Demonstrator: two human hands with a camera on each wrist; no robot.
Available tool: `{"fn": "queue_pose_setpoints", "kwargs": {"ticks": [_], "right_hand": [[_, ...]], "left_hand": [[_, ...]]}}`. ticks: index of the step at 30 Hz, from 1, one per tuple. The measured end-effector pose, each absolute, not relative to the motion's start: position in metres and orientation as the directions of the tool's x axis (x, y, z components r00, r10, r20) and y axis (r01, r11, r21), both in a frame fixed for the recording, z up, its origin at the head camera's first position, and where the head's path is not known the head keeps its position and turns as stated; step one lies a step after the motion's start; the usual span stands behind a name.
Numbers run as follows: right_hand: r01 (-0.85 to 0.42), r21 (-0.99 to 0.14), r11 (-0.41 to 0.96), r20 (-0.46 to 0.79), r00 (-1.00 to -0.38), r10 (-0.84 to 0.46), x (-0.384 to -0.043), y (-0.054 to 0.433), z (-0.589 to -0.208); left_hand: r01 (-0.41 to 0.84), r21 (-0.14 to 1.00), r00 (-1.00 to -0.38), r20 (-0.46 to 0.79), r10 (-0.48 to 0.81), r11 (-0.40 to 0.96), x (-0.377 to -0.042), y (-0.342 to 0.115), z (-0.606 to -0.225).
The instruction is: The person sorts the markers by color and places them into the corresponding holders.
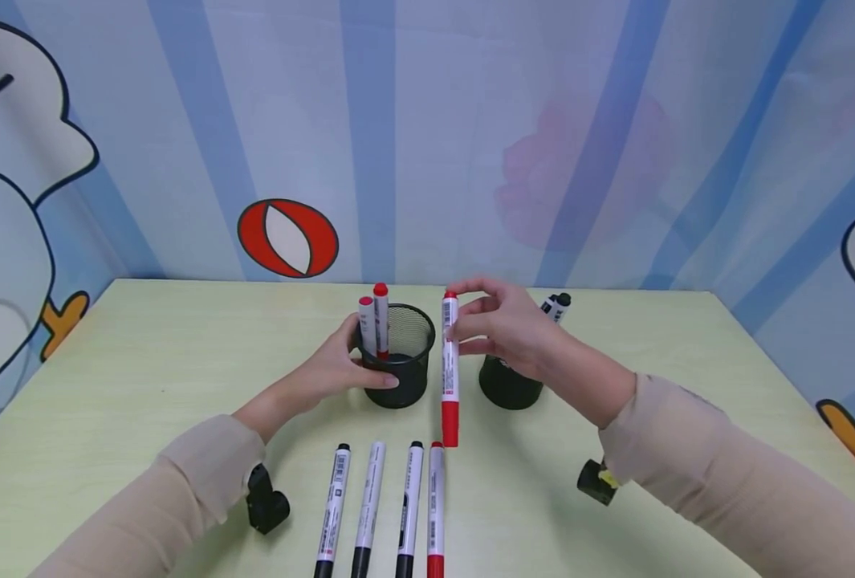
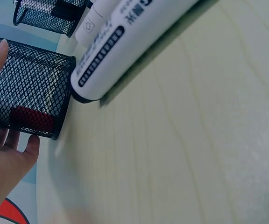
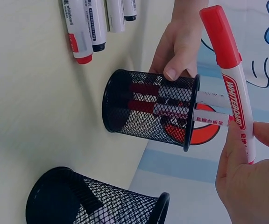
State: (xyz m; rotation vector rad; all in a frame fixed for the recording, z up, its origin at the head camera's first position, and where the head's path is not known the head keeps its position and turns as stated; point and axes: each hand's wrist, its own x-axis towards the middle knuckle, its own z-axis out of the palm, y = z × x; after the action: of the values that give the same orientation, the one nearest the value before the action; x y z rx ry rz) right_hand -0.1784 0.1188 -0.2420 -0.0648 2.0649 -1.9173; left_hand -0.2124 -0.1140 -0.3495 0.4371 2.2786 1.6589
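My left hand [image 1: 336, 360] grips the side of a black mesh pen cup [image 1: 407, 377], thumb across its front. Two red markers [image 1: 381, 321] stand inside that cup, caps down against its left wall. Just right of the cup, my right hand [image 1: 506, 325] pinches another red whiteboard marker [image 1: 450, 353] near its upper end, red cap pointing down. In the right wrist view this marker [image 3: 237, 88] overlaps the mouth of the cup [image 3: 148, 109]. Behind my right hand stands a second mesh cup [image 1: 508, 385], partly hidden, with black markers [image 1: 559, 306] in it.
In front of the cups lies a row of markers: several with black caps, such as the leftmost marker [image 1: 333, 506], and one red marker [image 1: 436, 506] at the right end. The pale table [image 1: 203, 345] ends at a printed blue curtain [image 1: 441, 144].
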Motion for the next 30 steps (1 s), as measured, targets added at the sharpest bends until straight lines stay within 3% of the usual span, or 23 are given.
{"fn": "queue_pose_setpoints", "kwargs": {"ticks": [30], "right_hand": [[0.154, -0.988, 0.014, -0.154, -0.972, -0.175, -0.208, 0.109, -0.224]], "left_hand": [[0.072, 0.954, -0.913, -0.055, 0.404, 0.292, -0.212, -0.113, -0.348]]}}
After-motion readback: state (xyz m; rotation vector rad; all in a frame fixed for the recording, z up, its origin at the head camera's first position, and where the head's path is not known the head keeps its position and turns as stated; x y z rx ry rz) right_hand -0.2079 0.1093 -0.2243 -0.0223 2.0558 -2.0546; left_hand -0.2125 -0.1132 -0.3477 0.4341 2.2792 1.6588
